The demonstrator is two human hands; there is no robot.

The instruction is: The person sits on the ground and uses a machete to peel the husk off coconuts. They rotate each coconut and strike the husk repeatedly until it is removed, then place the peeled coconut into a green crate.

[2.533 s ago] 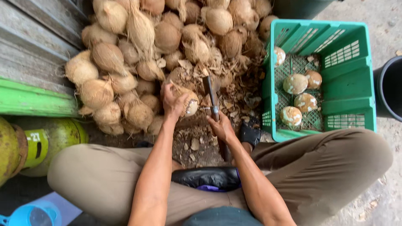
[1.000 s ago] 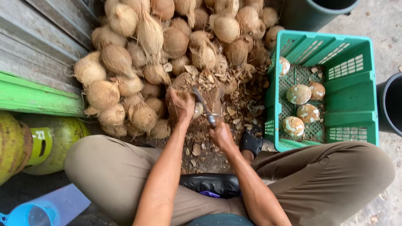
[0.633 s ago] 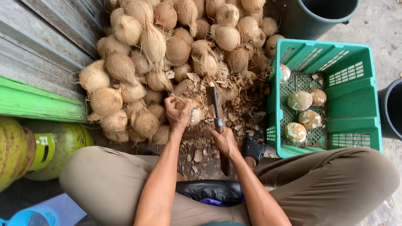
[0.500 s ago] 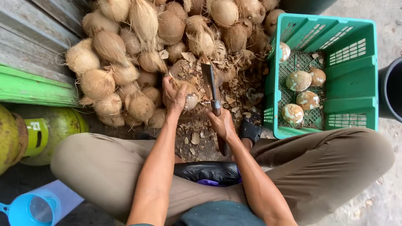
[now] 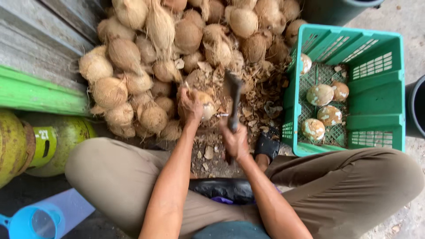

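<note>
Five peeled coconuts (image 5: 320, 94) in green crate (image 5: 376, 86)

The left hand (image 5: 191, 106) grips a pale, partly husked coconut (image 5: 206, 104) on the chip-strewn ground. The right hand (image 5: 234, 142) holds a cleaver (image 5: 232, 90) by its handle, blade raised just beside the coconut. Behind them lies a heap of husked coconuts (image 5: 177, 40). To the right, a green crate (image 5: 376, 88) holds several peeled coconuts (image 5: 320, 94).

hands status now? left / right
Left hand: closed on a partly husked coconut.
Right hand: closed on a cleaver, blade raised.
</note>
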